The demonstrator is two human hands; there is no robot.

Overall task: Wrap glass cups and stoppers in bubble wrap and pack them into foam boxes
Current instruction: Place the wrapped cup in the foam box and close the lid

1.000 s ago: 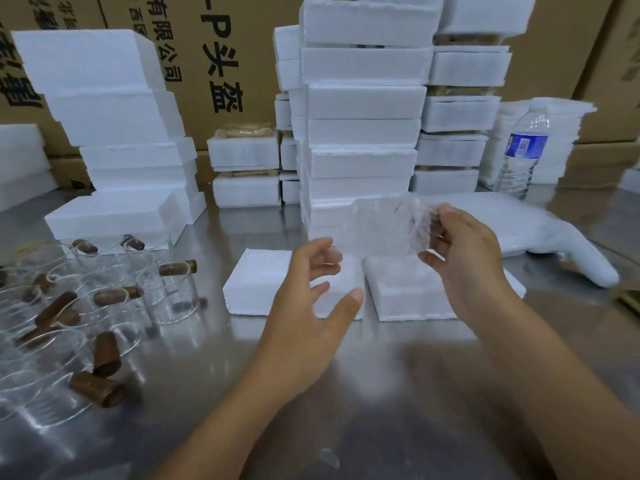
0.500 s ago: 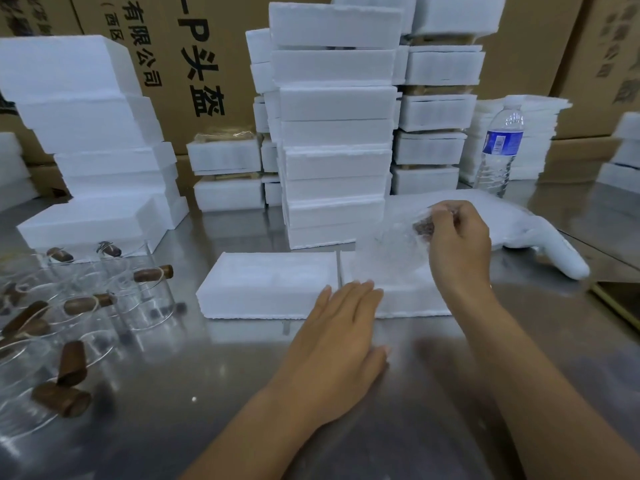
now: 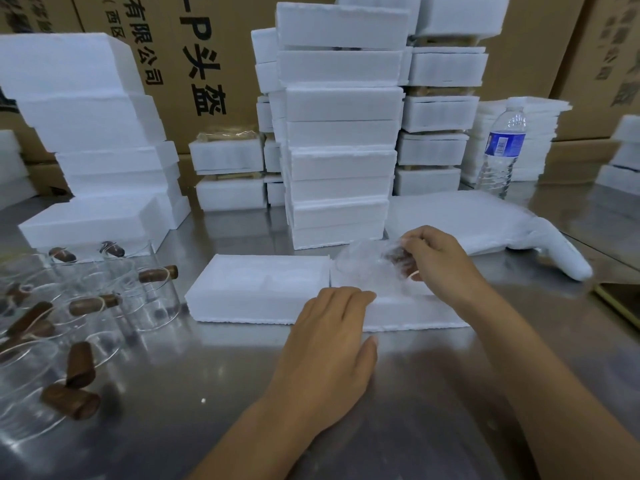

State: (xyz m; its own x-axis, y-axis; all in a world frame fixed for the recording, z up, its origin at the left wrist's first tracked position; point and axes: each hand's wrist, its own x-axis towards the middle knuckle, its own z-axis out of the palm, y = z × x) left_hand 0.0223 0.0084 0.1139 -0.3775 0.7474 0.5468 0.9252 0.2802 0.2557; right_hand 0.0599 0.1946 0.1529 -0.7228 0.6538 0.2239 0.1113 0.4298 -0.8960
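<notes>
Two open foam box halves lie side by side on the steel table: the left half [image 3: 258, 289] and the right half [image 3: 408, 311]. My right hand [image 3: 438, 263] grips a bubble-wrapped bundle [image 3: 367, 266] with a brown stopper showing through, low over the right half. My left hand [image 3: 329, 355] rests flat, fingers straight, its fingertips on the front edge where the two halves meet. Several clear glass cups [image 3: 152, 299] with brown wooden stoppers [image 3: 157, 274] lie at the left.
Tall stacks of white foam boxes [image 3: 341, 147] stand behind, more [image 3: 93, 140] at the left. A water bottle [image 3: 500, 150] stands back right, next to a white bag of wrap [image 3: 485, 223]. Cardboard cartons line the back. A dark flat object [image 3: 620, 303] lies at the right edge.
My right hand has lowered the wrapped bundle from mid-air down onto the right foam half. My left hand went from raised and open to resting flat against the boxes' front edge.
</notes>
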